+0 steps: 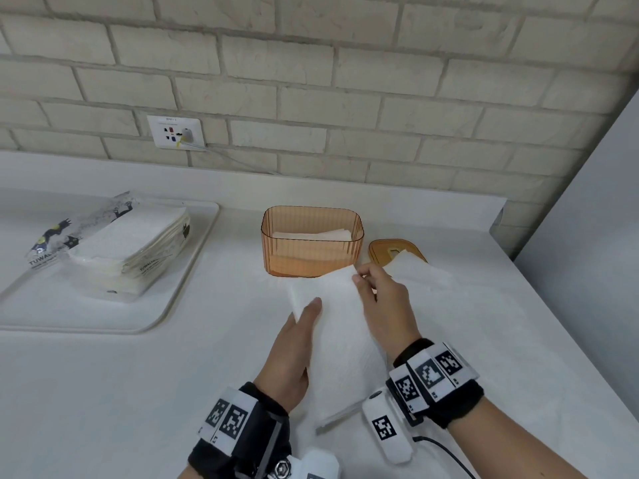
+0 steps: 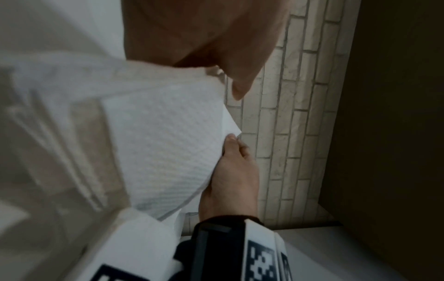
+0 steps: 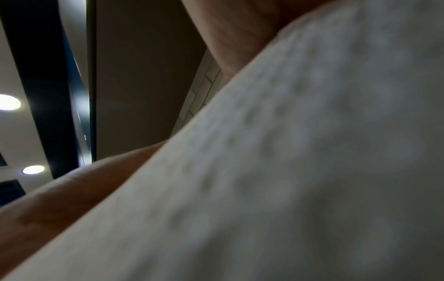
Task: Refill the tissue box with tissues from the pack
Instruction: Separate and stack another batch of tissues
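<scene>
A stack of white embossed tissues [image 1: 340,326] is held just above the counter, in front of the orange see-through tissue box [image 1: 311,242]. My left hand [image 1: 307,318] grips the stack's left side, thumb on top and fingers hidden below. My right hand [image 1: 361,280] pinches its far right corner, close to the box's front wall. The open box holds a thin layer of tissues [image 1: 311,235]. The opened tissue pack [image 1: 114,243] lies far left. In the left wrist view the tissues [image 2: 168,142] bulge between my thumb [image 2: 240,81] and my right hand [image 2: 230,171]. The right wrist view is filled by blurred tissues [image 3: 312,152].
The pack lies on a white tray [image 1: 193,271] at the left. The box's orange lid [image 1: 383,250] lies right of the box, with a loose tissue [image 1: 420,271] over it. A brick wall with a socket [image 1: 174,133] runs behind; a grey panel [image 1: 587,236] bounds the right.
</scene>
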Demonstrator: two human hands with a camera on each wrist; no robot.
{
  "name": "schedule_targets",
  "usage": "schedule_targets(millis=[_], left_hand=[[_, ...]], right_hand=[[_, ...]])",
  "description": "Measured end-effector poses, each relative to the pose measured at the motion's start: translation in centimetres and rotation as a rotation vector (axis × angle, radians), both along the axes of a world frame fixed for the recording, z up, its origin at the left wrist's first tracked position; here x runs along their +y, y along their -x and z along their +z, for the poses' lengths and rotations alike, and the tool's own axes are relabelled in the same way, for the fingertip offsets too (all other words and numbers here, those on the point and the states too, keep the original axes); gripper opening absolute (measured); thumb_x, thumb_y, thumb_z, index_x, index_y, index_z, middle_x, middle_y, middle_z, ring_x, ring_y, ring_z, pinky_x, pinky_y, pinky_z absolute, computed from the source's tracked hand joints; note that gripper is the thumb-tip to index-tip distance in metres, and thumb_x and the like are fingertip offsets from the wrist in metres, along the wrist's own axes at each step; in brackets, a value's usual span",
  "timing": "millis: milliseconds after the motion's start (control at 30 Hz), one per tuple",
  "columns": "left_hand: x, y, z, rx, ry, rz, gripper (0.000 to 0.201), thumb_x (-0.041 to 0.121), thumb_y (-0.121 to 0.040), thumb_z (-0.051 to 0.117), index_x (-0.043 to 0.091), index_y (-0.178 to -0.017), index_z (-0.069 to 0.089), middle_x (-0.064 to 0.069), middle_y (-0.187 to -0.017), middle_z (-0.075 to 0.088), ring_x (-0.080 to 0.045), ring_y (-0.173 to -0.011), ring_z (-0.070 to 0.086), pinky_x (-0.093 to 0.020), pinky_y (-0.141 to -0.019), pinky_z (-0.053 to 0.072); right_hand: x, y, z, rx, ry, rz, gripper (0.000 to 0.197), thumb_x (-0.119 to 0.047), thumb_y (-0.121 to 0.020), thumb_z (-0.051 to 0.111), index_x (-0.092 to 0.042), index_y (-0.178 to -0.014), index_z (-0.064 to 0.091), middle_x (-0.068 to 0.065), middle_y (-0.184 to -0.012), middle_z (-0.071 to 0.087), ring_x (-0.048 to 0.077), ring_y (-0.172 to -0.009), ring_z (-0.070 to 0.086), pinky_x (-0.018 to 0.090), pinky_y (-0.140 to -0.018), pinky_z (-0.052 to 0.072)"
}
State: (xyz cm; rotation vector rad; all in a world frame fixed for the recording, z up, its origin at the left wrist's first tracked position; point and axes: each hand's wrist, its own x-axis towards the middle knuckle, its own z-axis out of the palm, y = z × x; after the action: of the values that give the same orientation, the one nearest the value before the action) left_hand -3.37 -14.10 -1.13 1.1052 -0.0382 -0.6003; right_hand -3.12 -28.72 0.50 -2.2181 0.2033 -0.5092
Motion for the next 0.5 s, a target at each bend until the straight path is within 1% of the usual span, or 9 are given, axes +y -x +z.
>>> schedule_targets(millis=[67,133,200,267,300,333,367,400,500], left_hand=[[0.0,-0.2,-0.1,-0.027,-0.029,0.015,0.031,0.032,-0.1,0.042,0.019,-0.125,0.056,-0.005,-0.113,0.071,-0.025,-0.105,0.067,-0.04,-0.091,0.053],[0.2,-0.4,-0.1,-0.046,-0.023,0.037,0.029,0.028,-0.1,0.044,0.018,-0.125,0.055,-0.005,-0.113,0.071,-0.025,-0.104,0.068,-0.04,-0.089,0.053],[0.5,-0.6,0.2,-0.079,-0.011,0.069,0.03,0.025,-0.099,0.047,0.018,-0.127,0.054,-0.006,-0.115,0.07,-0.026,-0.106,0.067,-0.045,-0.094,0.052],[0.8,-0.9,0.8,-0.159,-0.018,0.106,0.029,0.023,-0.096,0.052,0.019,-0.124,0.056,-0.005,-0.114,0.07,-0.025,-0.104,0.068,-0.046,-0.092,0.053],[0.9,-1.1,1.2,-0.214,-0.032,0.119,0.026,0.022,-0.094,0.054,0.021,-0.12,0.057,-0.004,-0.113,0.071,-0.024,-0.101,0.069,-0.043,-0.088,0.055],[0.9,-1.2,1.6,-0.282,-0.06,0.131,0.023,0.021,-0.092,0.056,0.023,-0.115,0.059,-0.003,-0.11,0.072,-0.021,-0.099,0.069,-0.039,-0.084,0.057],[0.9,-1.3,2.0,-0.358,-0.096,0.142,0.02,0.021,-0.091,0.059,0.025,-0.11,0.06,-0.001,-0.107,0.072,-0.019,-0.097,0.07,-0.036,-0.081,0.057],[0.9,-1.3,2.5,-0.431,-0.123,0.144,0.019,0.02,-0.09,0.06,0.026,-0.108,0.061,0.002,-0.105,0.072,-0.017,-0.096,0.069,-0.032,-0.079,0.058],[1.3,-1.6,3.2,-0.562,-0.136,0.125,0.029,0.021,-0.083,0.069,0.019,-0.111,0.063,0.001,-0.106,0.072,-0.015,-0.098,0.069,-0.03,-0.082,0.057]], right_hand=[[0.1,0.2,0.0,0.026,0.042,0.008,0.013,-0.023,-0.097,0.047,-0.013,-0.099,0.056,-0.01,-0.068,0.052,0.004,-0.056,0.047,0.012,-0.052,0.036],[0.1,0.6,0.2,0.056,0.013,0.021,0.017,-0.027,-0.095,0.049,-0.017,-0.108,0.055,-0.009,-0.085,0.056,0.005,-0.071,0.052,0.011,-0.061,0.039],[-0.4,1.4,0.6,0.115,-0.108,0.054,0.031,-0.033,-0.092,0.053,-0.027,-0.122,0.047,-0.012,-0.105,0.051,0.002,-0.086,0.051,0.012,-0.069,0.04],[-0.9,2.3,1.0,0.236,-0.269,0.156,0.044,-0.037,-0.089,0.057,-0.033,-0.127,0.037,-0.015,-0.116,0.047,-0.002,-0.098,0.05,0.014,-0.076,0.044],[-1.1,2.6,1.1,0.288,-0.349,0.226,0.049,-0.036,-0.087,0.06,-0.03,-0.129,0.036,-0.014,-0.121,0.049,0.0,-0.104,0.052,0.019,-0.082,0.048],[-1.2,2.8,1.1,0.31,-0.406,0.287,0.051,-0.033,-0.087,0.062,-0.026,-0.131,0.037,-0.011,-0.124,0.053,0.005,-0.109,0.056,0.029,-0.089,0.051],[-1.2,2.9,1.0,0.299,-0.429,0.324,0.05,-0.028,-0.087,0.063,-0.025,-0.131,0.039,-0.008,-0.125,0.056,0.009,-0.112,0.057,0.036,-0.095,0.05],[-1.1,2.9,1.2,0.259,-0.437,0.346,0.048,-0.023,-0.088,0.062,-0.025,-0.13,0.039,-0.006,-0.125,0.058,0.01,-0.114,0.057,0.039,-0.098,0.049],[-1.1,2.6,1.4,0.123,-0.432,0.368,0.056,-0.013,-0.09,0.059,-0.024,-0.137,0.031,-0.008,-0.129,0.053,0.006,-0.12,0.052,0.03,-0.1,0.046]])
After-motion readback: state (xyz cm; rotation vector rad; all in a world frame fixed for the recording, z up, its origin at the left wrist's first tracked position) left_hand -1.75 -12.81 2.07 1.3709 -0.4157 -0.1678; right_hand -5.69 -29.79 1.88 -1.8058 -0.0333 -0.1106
